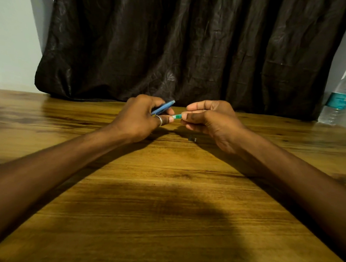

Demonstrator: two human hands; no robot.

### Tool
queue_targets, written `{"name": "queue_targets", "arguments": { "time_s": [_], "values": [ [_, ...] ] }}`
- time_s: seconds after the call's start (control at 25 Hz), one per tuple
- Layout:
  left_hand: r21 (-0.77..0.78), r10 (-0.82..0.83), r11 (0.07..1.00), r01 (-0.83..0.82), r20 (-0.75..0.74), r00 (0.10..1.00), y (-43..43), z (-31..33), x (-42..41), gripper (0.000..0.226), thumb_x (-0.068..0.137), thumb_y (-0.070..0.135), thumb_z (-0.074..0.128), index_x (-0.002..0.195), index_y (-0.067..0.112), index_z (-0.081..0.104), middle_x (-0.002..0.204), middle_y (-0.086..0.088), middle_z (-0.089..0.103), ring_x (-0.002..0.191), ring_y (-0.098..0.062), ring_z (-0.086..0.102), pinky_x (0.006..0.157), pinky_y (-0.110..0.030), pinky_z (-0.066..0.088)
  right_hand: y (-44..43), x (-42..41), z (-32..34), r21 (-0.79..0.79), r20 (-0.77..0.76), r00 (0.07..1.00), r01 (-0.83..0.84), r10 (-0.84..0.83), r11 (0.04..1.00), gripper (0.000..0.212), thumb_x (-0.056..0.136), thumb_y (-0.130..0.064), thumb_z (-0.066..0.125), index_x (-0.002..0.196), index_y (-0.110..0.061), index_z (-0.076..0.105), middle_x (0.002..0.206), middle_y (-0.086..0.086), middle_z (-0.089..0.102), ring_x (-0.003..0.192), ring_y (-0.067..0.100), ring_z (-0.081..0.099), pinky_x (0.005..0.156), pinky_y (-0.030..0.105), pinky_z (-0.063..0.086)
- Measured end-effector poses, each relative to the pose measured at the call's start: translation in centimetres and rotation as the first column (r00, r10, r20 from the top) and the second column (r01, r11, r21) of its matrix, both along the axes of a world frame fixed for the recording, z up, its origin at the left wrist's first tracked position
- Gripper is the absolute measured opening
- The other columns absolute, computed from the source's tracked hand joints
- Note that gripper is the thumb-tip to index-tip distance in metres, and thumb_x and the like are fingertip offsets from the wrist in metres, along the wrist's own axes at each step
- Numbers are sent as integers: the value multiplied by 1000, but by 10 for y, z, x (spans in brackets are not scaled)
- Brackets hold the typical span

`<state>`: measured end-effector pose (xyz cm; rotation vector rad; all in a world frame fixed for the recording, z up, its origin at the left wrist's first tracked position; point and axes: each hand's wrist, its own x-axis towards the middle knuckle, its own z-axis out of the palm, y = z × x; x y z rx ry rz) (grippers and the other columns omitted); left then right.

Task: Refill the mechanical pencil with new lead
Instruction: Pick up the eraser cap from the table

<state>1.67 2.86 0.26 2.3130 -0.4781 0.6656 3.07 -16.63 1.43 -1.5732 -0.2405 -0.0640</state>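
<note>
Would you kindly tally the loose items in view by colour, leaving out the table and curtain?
Blue: 1, the blue plastic mechanical pencil
Green: 1, the small green lead tube
Clear: 1, the clear plastic water bottle
Dark: 1, the small dark piece on the table
Silver: 1, the silver ring
Total: 5

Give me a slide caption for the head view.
Left hand holds blue pencil; both hands pinch green lead case.

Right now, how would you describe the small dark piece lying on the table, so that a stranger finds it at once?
Start from the wooden table and go to the right hand, which holds a small green lead case. In the shadow just under that hand lies the small dark piece. It alone lies loose on the wood, touched by neither hand.
</note>
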Motion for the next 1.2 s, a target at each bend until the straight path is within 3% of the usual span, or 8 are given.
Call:
{"name": "queue_targets", "arguments": {
  "time_s": [0.28, 0.48, 0.64, 0.8, 0.96, 1.2],
  "values": [
    [91, 13, 996, -18, 52, 999, 0, -1, -4, 20, 86, 36, 75, 105, 28, 75, 89, 7, 73, 81, -10, 68, 75, -46, 59, 1, 4, -2, 38, -22, 999, 33, -32, 999, 23, 81, 8, 74, 99, -5, 68, 83, 13, 76, 74, 17, 76, 69, 24, 60],
    [133, 51, 989, -65, 102, 993, 0, -1, -5, 22, 86, 37, 75, 104, 25, 77, 90, 2, 71, 80, -15, 67, 73, -47, 58, 3, 4, -4, -2, -1, 999, 32, -32, 999, 26, 81, 7, 74, 104, -4, 68, 86, 12, 75, 74, 14, 74, 70, 23, 59],
    [116, 62, 991, -60, -9, 998, 1, -4, -2, 20, 85, 40, 75, 101, 29, 78, 86, 7, 76, 78, -7, 69, 74, -40, 59, 1, 9, -5, -115, 46, 994, 105, -101, 988, 25, 81, -4, 79, 103, -10, 69, 94, 10, 74, 89, 20, 72, 77, 32, 60],
    [157, 45, 987, -19, -161, 986, 1, -7, 2, 18, 85, 35, 77, 102, 27, 79, 88, 9, 75, 85, -9, 69, 73, -32, 54, -6, 10, -2, -158, 83, 984, 167, -156, 973, 24, 85, -11, 77, 107, -11, 67, 87, 7, 70, 76, 12, 66, 59, 21, 54],
    [154, 23, 988, 22, -285, 958, 4, -9, 7, 26, 85, 29, 78, 111, 29, 78, 107, 11, 74, 98, -4, 64, 79, -22, 50, -9, 12, -3, -227, 113, 978, 197, -175, 954, 23, 84, -13, 77, 105, -15, 69, 96, 6, 75, 84, 12, 68, 63, 22, 50],
    [72, -4, 997, 32, -366, 931, 5, -9, 10, 27, 84, 23, 79, 110, 30, 78, 110, 12, 75, 105, -7, 66, 100, -35, 52, -10, 16, -4, -247, 124, 976, 207, -181, 947, 23, 82, -12, 78, 103, -17, 70, 97, 7, 76, 89, 16, 70, 73, 28, 55]
  ]
}}
